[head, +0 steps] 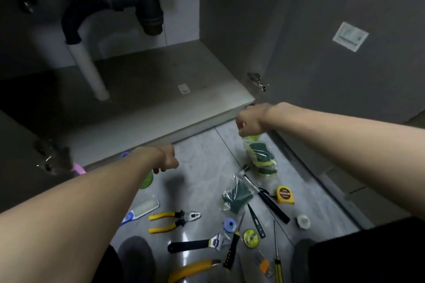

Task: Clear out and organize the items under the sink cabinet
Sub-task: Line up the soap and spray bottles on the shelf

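Note:
The sink cabinet floor [147, 89] is bare except for a small white tag [184, 88]. My right hand [249, 123] hangs over the tiled floor by the cabinet's front edge and pinches the top of a clear bag of green-and-yellow sponges [261, 156]. My left hand [166, 161] is curled just in front of the cabinet lip. A green round lid [147, 180] lies under its fingers; whether the fingers hold the lid is hidden. A second bag of green scouring pads [235, 193] lies on the tiles.
Tools are spread on the floor tiles: yellow pliers [172, 220], an adjustable wrench [197, 244], a hammer [266, 197], a yellow tape measure [284, 195], screwdrivers [277, 257], a utility knife [193, 270], a brush [142, 210]. Drain pipes [147, 9] hang in the cabinet. The open door [345, 41] stands at the right.

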The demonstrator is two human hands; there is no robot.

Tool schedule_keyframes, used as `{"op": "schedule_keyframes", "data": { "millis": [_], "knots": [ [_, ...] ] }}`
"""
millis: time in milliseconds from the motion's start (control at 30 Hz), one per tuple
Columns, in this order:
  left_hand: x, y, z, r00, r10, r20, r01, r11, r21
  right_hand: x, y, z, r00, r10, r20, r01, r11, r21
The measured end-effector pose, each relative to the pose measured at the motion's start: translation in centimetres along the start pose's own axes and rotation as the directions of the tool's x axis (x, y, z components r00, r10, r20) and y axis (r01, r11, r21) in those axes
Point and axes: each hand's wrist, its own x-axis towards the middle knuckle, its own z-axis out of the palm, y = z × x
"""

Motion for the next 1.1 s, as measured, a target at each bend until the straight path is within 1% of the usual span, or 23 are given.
{"op": "schedule_keyframes", "data": {
  "millis": [67,100,167,233,267,333,400,467,533,633,700,767,833,933,1000,1100],
  "knots": [
    [1.7,-0.4,-1.2,0.999,0.033,-0.017,-0.032,0.998,0.053,1.9,1.8,2.3,0.998,0.039,0.042,-0.036,0.996,-0.081],
    [2.5,-0.3,-2.2,0.997,0.062,-0.035,-0.059,0.995,0.083,2.9,3.0,3.3,0.998,0.057,0.032,-0.053,0.992,-0.117],
    [4.4,-0.1,-4.4,0.990,0.124,-0.074,-0.115,0.987,0.113,4.8,5.4,4.8,0.997,0.065,-0.041,-0.071,0.985,-0.160],
    [5.7,0.0,-6.3,0.974,0.166,-0.154,-0.144,0.978,0.148,6.6,7.5,5.9,0.989,0.068,-0.135,-0.085,0.988,-0.126],
    [6.2,-0.2,-6.9,0.964,0.168,-0.208,-0.134,0.977,0.166,7.5,8.3,6.5,0.982,0.080,-0.169,-0.097,0.991,-0.094],
    [6.9,-1.5,-7.0,0.952,0.141,-0.271,-0.086,0.975,0.207,8.9,9.1,7.4,0.980,0.105,-0.171,-0.112,0.993,-0.029],
    [7.5,-3.6,-6.0,0.965,0.103,-0.242,-0.039,0.965,0.258,10.3,9.3,8.6,0.980,0.129,-0.150,-0.127,0.992,0.020],
    [7.8,-5.4,-5.0,0.986,0.053,-0.159,-0.001,0.951,0.310,11.5,9.6,9.7,0.975,0.162,-0.149,-0.154,0.986,0.063],
    [7.6,-6.6,-4.3,0.994,0.002,-0.105,0.035,0.938,0.346,12.5,10.0,10.2,0.968,0.199,-0.154,-0.183,0.977,0.112],
    [6.8,-7.8,-3.6,0.993,-0.069,-0.098,0.101,0.922,0.373,13.4,9.9,10.2,0.946,0.280,-0.166,-0.230,0.936,0.268],
    [6.2,-8.3,-3.7,0.988,-0.148,-0.052,0.157,0.926,0.344,13.7,9.3,10.0,0.934,0.276,-0.226,-0.199,0.928,0.315],
    [5.7,-8.6,-4.0,0.974,-0.226,0.028,0.209,0.933,0.292,13.8,7.9,9.4,0.914,0.207,-0.349,-0.098,0.947,0.305],
    [5.1,-8.7,-3.8,0.960,-0.266,0.087,0.236,0.936,0.260,13.8,6.0,8.4,0.887,0.125,-0.444,0.005,0.960,0.281],
    [4.6,-8.3,-3.4,0.944,-0.297,0.146,0.277,0.950,0.145,13.9,3.4,7.2,0.886,0.041,-0.463,0.094,0.960,0.264],
    [4.5,-7.7,-3.9,0.958,-0.260,0.120,0.247,0.962,0.115,14.0,2.2,7.2,0.893,0.028,-0.449,0.124,0.944,0.307],
    [5.1,-5.8,-5.3,0.987,-0.160,-0.024,0.162,0.984,0.074,14.2,1.1,7.8,0.905,0.087,-0.416,0.102,0.905,0.414]
  ]
}}
